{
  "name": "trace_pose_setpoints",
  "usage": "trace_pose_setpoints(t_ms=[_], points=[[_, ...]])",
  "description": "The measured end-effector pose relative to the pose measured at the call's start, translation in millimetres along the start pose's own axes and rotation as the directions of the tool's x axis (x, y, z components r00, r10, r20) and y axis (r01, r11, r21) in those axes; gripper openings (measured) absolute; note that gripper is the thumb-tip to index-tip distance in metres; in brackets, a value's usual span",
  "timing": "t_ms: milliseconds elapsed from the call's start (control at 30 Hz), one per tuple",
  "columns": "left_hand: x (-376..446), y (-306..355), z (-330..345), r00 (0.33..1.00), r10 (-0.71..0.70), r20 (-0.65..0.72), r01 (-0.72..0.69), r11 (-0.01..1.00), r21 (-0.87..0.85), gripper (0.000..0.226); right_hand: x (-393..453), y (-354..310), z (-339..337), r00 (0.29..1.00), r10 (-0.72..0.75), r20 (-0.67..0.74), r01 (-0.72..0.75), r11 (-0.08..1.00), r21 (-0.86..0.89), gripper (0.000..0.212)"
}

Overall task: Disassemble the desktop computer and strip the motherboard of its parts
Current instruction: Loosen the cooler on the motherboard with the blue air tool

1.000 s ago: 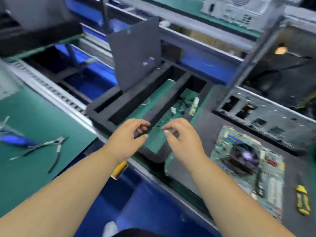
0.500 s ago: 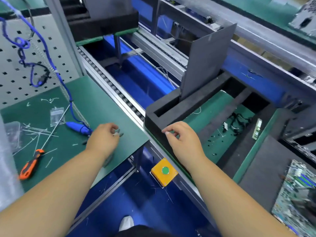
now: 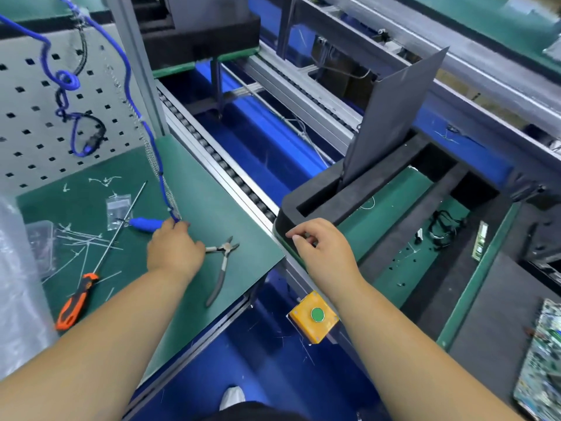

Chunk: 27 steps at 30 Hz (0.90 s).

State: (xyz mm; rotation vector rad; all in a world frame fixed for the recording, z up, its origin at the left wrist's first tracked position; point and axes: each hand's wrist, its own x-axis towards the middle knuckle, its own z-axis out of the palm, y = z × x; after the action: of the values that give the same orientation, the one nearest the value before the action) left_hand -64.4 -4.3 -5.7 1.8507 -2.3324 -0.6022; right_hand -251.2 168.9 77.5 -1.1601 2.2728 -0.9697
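Left hand (image 3: 174,249) at centre left of frame, palm down on the green mat (image 3: 197,189), fingers curled over the near handle of the cutters (image 3: 221,262); actual grip hidden beneath the hand, cannot tell. Cutter jaws pointing toward upper right, second handle trailing toward lower centre. Blue tool (image 3: 145,223) lying just beyond the knuckles, tethered to a blue coiled cord (image 3: 100,38) running up to the upper left. Orange screwdriver (image 3: 77,300) at lower left on the same mat, amid loose cut ties.

Right hand (image 3: 321,253) at centre, fingers curled, thumb and forefinger tips nearly together at the near corner of the black foam tray (image 3: 306,200); nothing seen held. Grey panel (image 3: 391,117) standing upright in a tray slot, upper right. Small screws, a black cable bundle and a memory stick (image 3: 479,240) lying in the tray, right of centre.

Motherboard (image 3: 543,363) at lower right edge, flat on a dark surface, partly cut off by the frame, well apart from both hands. Yellow box with green button (image 3: 314,316) below the right wrist.
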Motion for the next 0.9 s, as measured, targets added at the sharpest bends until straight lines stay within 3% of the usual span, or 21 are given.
trace_pose_setpoints(t_ms=[133, 300, 433, 500, 600, 667, 767, 900], points=[[9.5, 14.8, -24.9, 0.974, 0.122, -0.191, -0.157, 0.971, -0.178, 0.039, 1.4, -4.3, -2.2, 1.0, 0.0, -0.016, 0.0, 1.0, 0.028, 0.019], [5.1, 52.1, -60.9, 0.888, 0.246, -0.389, -0.383, 0.864, -0.327, 0.032, 1.7, -8.2, -9.2, 0.999, -0.005, -0.033, 0.007, 0.998, 0.055, 0.021], [-13.4, 94.3, -77.0, 0.842, 0.378, -0.386, -0.53, 0.714, -0.458, 0.037, 0.5, -5.7, -19.9, 0.998, -0.016, -0.061, 0.02, 0.997, 0.069, 0.017], [-27.2, 117.4, -82.7, 0.82, 0.458, -0.343, -0.57, 0.604, -0.557, 0.04, -1.3, -1.7, -26.7, 0.997, -0.007, -0.072, 0.012, 0.997, 0.072, 0.03], [-49.6, 152.0, -87.7, 0.817, 0.521, -0.246, -0.522, 0.488, -0.7, 0.049, -7.1, 6.7, -39.9, 0.996, 0.009, -0.092, 0.003, 0.991, 0.137, 0.063], [-66.4, 176.6, -89.4, 0.816, 0.564, -0.125, -0.39, 0.378, -0.839, 0.055, -13.6, 15.1, -53.2, 0.992, -0.001, -0.125, 0.021, 0.986, 0.164, 0.074], [-97.8, 213.6, -88.3, 0.718, 0.696, -0.008, -0.221, 0.217, -0.951, 0.054, -28.2, 24.8, -80.9, 0.976, -0.058, -0.211, 0.111, 0.962, 0.25, 0.066], [-142.9, 262.5, -71.5, 0.557, 0.828, 0.067, -0.102, 0.148, -0.984, 0.062, -52.7, 47.3, -130.7, 0.901, -0.12, -0.417, 0.258, 0.921, 0.293, 0.042]])
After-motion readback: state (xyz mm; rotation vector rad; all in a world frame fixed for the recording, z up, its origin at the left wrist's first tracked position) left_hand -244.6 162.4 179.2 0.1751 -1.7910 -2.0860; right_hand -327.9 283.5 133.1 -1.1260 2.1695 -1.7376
